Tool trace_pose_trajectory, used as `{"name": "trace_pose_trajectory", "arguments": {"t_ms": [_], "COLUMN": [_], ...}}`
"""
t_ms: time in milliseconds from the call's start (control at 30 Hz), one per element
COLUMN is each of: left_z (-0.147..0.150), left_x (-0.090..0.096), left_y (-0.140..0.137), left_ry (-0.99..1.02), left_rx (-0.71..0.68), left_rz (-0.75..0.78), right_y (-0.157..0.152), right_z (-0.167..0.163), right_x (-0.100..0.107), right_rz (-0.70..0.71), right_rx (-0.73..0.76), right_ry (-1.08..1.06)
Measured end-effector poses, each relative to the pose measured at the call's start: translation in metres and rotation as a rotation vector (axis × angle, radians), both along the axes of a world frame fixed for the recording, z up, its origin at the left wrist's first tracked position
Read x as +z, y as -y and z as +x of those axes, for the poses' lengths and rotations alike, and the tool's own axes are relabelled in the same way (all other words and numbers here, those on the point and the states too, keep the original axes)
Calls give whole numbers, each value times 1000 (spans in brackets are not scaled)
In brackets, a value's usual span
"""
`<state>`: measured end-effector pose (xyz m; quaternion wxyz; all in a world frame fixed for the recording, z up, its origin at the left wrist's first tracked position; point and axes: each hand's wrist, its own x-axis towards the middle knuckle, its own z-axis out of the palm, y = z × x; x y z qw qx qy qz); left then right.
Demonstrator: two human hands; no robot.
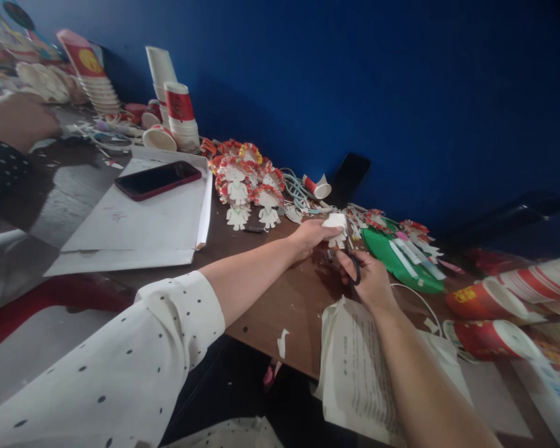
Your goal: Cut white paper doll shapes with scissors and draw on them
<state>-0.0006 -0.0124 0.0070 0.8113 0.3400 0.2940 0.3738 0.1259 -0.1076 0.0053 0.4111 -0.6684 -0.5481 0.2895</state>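
White cut paper (pixel 335 222) sits pinched in my left hand (pixel 310 239), seemingly for steadiness. My right hand (pixel 372 280) grips black-handled scissors (pixel 355 270).

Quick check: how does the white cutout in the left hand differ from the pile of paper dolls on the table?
The white cutout is held in the left hand, while the paper dolls lie piled on the table. The cutout looks plain white, whereas the dolls have mostly red frilled rims around their heads. Both show white, paper-like surfaces.
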Motion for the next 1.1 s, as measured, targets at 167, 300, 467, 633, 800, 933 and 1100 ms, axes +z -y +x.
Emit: {"name": "trace_pose_trajectory", "arguments": {"t_ms": [167, 300, 467, 633, 800, 933, 1100], "left_z": [-1, -1, 1, 1, -2, -2, 0], "left_x": [-1, -6, -10, -7, -3, -3, -4], "left_y": [-1, -2, -4, -3, -1, -1, -2], "left_ry": [2, -21, -15, -22, 3, 10, 28], "left_rx": [-5, -38, -76, -69, -89, -89, -76], "left_rz": [34, 59, 86, 92, 78, 75, 55], "right_y": [-1, -1, -1, -2, -2, -1, 0], "right_z": [2, 4, 6, 7, 10, 9, 4], "right_x": [-4, -7, -9, -10, -12, -11, -8], "right_rz": [-19, -3, 2, -1, 19, 32, 19], "right_rx": [-4, 15, 19, 7, 24, 35, 16], "right_ry": [-36, -51, -49, -49, -68, -75, -87]}}
